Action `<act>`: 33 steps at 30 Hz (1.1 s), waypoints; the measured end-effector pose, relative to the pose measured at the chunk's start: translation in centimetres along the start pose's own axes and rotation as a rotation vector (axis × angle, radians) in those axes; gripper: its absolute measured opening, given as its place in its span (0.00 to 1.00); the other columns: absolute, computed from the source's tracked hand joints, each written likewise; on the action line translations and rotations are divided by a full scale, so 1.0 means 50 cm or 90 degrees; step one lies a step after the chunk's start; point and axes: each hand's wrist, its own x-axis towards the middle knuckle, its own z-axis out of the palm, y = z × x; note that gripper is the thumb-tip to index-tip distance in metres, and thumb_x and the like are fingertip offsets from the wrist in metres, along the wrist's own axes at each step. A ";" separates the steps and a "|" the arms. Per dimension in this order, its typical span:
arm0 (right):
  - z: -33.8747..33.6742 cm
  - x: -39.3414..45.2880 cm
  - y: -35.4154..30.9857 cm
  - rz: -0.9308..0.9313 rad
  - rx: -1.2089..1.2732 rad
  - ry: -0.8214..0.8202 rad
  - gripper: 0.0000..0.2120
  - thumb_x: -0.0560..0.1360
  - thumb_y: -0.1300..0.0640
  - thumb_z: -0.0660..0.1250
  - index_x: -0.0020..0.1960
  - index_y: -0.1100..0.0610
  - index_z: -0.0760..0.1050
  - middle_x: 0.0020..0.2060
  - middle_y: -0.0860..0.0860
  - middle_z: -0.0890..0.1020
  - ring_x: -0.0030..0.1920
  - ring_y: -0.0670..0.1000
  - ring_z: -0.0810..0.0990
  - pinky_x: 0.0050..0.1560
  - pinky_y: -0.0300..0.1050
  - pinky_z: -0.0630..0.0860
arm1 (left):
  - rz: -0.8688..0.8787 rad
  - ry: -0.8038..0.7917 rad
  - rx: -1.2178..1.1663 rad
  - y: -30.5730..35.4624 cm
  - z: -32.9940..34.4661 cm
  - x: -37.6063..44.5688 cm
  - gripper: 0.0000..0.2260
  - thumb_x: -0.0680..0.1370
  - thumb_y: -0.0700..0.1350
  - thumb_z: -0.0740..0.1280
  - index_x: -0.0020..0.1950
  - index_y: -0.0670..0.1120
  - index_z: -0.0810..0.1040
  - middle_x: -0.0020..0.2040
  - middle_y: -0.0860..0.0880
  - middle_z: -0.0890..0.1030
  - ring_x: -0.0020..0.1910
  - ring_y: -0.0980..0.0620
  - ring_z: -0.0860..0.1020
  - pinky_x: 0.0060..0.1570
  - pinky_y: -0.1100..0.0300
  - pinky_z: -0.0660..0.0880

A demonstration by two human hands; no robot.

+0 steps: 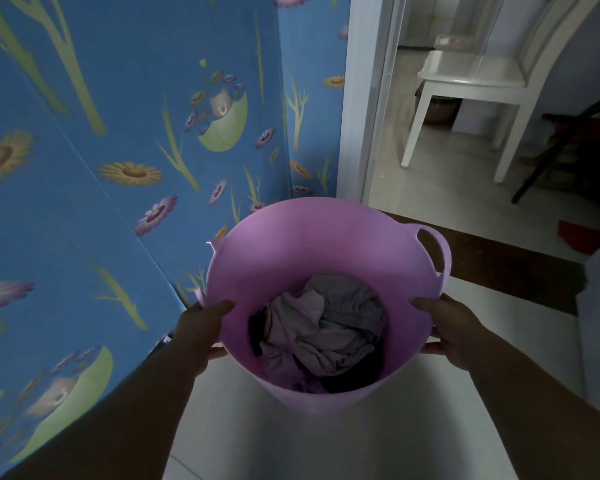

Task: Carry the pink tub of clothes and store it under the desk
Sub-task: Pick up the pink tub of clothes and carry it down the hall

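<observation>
The pink tub point(312, 244) hangs in front of me above the pale floor, held by its rim on both sides. Crumpled grey and dark clothes point(321, 327) lie in its bottom. My left hand point(201, 330) grips the tub's left rim, thumb inside the wall. My right hand point(447, 327) grips the right rim the same way, just below the tub's loop handle point(437, 251). No desk is in view.
A blue flowered fabric wardrobe point(118, 168) stands close on the left. A white door frame point(364, 98) opens ahead onto a tiled room with a white chair point(465, 84) and a dark folding rack point(575, 143). A brown doormat point(506, 268) lies across the threshold.
</observation>
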 end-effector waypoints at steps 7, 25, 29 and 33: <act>0.000 0.007 -0.006 0.001 -0.008 -0.017 0.21 0.77 0.55 0.68 0.69 0.49 0.70 0.59 0.57 0.82 0.56 0.64 0.81 0.44 0.59 0.81 | 0.025 -0.029 0.020 -0.007 -0.008 0.009 0.16 0.75 0.51 0.76 0.57 0.44 0.81 0.47 0.40 0.89 0.49 0.35 0.86 0.53 0.34 0.82; -0.038 0.031 0.014 -0.009 0.023 -0.102 0.25 0.72 0.60 0.68 0.68 0.47 0.73 0.59 0.58 0.83 0.55 0.66 0.84 0.43 0.57 0.84 | 0.044 -0.190 0.017 -0.041 -0.059 0.041 0.17 0.75 0.51 0.74 0.63 0.53 0.80 0.55 0.43 0.89 0.53 0.37 0.87 0.58 0.37 0.81; -0.044 0.028 0.018 -0.016 0.038 -0.114 0.25 0.74 0.61 0.67 0.68 0.45 0.74 0.59 0.58 0.84 0.55 0.66 0.84 0.42 0.57 0.84 | 0.049 -0.192 0.022 -0.041 -0.059 0.040 0.16 0.76 0.49 0.73 0.64 0.52 0.80 0.56 0.43 0.88 0.54 0.37 0.87 0.59 0.36 0.80; -0.048 0.028 0.016 -0.024 0.041 -0.126 0.24 0.75 0.59 0.67 0.70 0.46 0.72 0.61 0.58 0.83 0.57 0.66 0.83 0.45 0.59 0.84 | 0.049 -0.182 0.021 -0.042 -0.061 0.039 0.13 0.78 0.46 0.71 0.63 0.51 0.80 0.55 0.43 0.89 0.55 0.36 0.86 0.60 0.35 0.79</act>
